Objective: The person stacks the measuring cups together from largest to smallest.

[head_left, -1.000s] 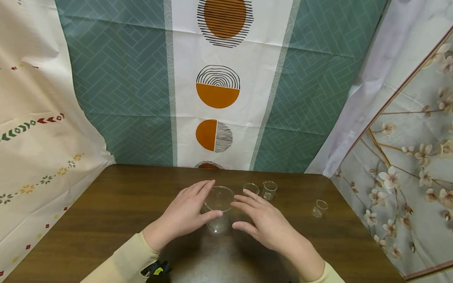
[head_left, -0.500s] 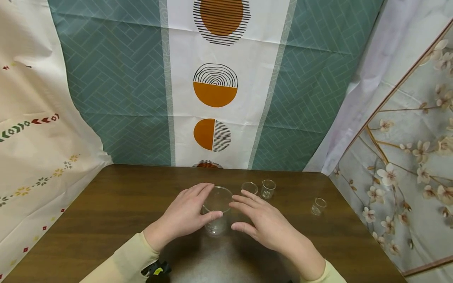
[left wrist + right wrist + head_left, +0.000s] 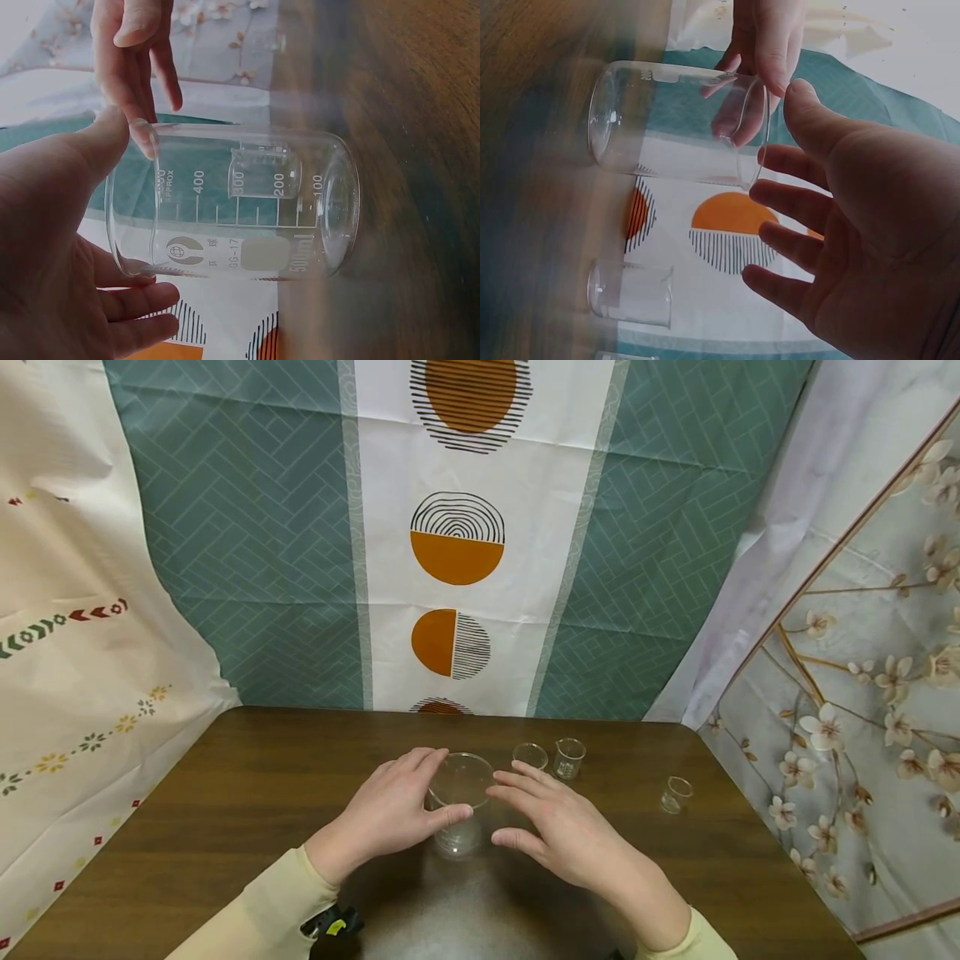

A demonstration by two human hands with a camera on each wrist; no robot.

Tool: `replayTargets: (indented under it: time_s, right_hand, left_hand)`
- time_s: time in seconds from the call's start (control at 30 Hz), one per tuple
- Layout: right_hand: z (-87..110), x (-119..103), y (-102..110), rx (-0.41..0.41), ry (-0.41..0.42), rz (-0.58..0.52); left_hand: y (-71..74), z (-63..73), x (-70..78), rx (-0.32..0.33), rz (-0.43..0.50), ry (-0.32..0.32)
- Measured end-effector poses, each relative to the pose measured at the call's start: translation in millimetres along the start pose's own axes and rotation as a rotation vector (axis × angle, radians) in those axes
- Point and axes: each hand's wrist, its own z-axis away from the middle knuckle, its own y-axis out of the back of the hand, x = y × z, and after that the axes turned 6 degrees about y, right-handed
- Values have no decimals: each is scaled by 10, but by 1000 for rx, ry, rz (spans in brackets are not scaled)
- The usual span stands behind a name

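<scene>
A large glass beaker [image 3: 457, 837], marked 500ml in the left wrist view, stands upright on the brown table in front of me. My left hand [image 3: 393, 814] holds it near the rim, thumb on one side and fingers on the other, as the left wrist view shows. Across from it is my right hand [image 3: 562, 831], its fingers spread and loosely bent, with fingertips right at the rim in the right wrist view. The right thumb stays apart from the glass. No contents show inside the beaker.
Behind my right hand stand a mid-sized beaker [image 3: 530, 754], partly hidden by the fingers, and a smaller one [image 3: 569, 759]. A tiny beaker [image 3: 677, 795] sits farther right. The wooden table [image 3: 300, 760] meets a patterned curtain [image 3: 262, 568] at its back edge.
</scene>
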Motion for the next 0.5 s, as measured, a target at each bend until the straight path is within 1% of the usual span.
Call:
replayTargets:
  time_s: [0.27,0.5]
  right_hand:
    - [3,0,8,-6,0,-1]
    - [4,8,18,-19,-8,-25]
  left_hand:
    - [-17,-13,-3,0,36,-2]
    - [-35,-43,-32,-26,83,11]
